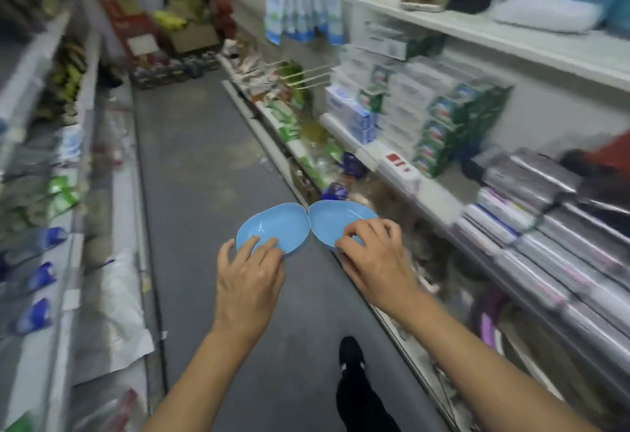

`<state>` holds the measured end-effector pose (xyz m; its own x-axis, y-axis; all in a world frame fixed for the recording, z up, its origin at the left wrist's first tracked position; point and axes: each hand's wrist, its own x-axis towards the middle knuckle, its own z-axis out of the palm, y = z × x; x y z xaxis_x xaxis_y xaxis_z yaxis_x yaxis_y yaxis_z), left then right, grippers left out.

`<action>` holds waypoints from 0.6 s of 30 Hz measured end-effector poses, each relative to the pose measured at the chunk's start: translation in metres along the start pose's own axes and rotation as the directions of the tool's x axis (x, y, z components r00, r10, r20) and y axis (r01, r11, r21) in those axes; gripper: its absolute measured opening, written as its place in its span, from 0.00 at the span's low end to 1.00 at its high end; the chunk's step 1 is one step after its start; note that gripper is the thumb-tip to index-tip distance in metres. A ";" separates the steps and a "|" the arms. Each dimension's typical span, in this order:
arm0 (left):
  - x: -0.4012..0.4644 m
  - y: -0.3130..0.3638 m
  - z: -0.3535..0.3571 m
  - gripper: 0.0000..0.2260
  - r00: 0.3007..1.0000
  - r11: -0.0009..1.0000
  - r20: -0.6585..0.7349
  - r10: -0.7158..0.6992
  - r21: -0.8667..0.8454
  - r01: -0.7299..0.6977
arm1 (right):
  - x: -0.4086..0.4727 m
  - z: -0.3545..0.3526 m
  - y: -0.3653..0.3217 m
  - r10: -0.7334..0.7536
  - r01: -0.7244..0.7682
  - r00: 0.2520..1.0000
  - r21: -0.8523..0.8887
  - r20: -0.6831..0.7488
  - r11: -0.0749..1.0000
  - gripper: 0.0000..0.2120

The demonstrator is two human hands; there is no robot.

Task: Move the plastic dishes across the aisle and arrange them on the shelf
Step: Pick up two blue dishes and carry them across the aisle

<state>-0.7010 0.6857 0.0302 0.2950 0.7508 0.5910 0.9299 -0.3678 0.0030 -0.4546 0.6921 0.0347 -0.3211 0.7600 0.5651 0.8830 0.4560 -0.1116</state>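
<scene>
I hold two light blue plastic dishes side by side over the aisle floor, their rims touching in the middle. My left hand (250,269) grips the near edge of the left blue dish (272,227), fingers over its rim. My right hand (371,251) grips the near edge of the right blue dish (335,222) the same way. Both dishes are shallow, oval and look empty. The picture is blurred by motion.
A shelf unit (426,193) on the right holds boxed goods (439,117) and rolls of foil or film (552,227). Another shelf (78,172) on the left carries bagged items. The grey aisle floor (204,158) runs ahead to stacked goods (177,42). My dark-shoed foot (351,353) shows below.
</scene>
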 end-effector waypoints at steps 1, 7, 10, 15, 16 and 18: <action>0.012 -0.025 0.010 0.04 1.000 0.999 0.003 -0.022 0.030 0.022 | 0.028 0.022 0.001 -0.028 0.028 1.000 0.024 -0.010 0.999 0.04; 0.086 -0.171 0.048 0.04 0.972 0.960 0.034 -0.230 0.173 0.221 | 0.215 0.148 -0.002 -0.197 0.195 0.980 0.161 -0.004 0.967 0.06; 0.109 -0.241 0.044 0.03 0.931 0.904 0.016 -0.365 0.247 0.350 | 0.311 0.199 -0.028 -0.314 0.310 0.949 0.223 -0.019 0.924 0.06; 0.120 -0.361 0.039 0.07 0.840 0.768 -0.071 -0.537 0.369 0.522 | 0.448 0.283 -0.103 -0.453 0.456 0.886 0.357 -0.095 0.815 0.06; 0.121 -0.387 0.043 0.09 0.819 0.740 -0.080 -0.568 0.385 0.551 | 0.471 0.302 -0.119 -0.477 0.481 0.872 0.373 -0.109 0.794 0.06; 0.123 -0.440 0.053 0.11 0.778 0.688 -0.096 -0.620 0.411 0.599 | 0.516 0.343 -0.150 -0.522 0.526 0.843 0.395 -0.127 0.754 0.07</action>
<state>-1.0621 0.9686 0.0588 -0.3684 0.7598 0.5357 0.9062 0.4221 0.0245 -0.8702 1.1748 0.0628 -0.6883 0.3443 0.6385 0.3613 0.9260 -0.1098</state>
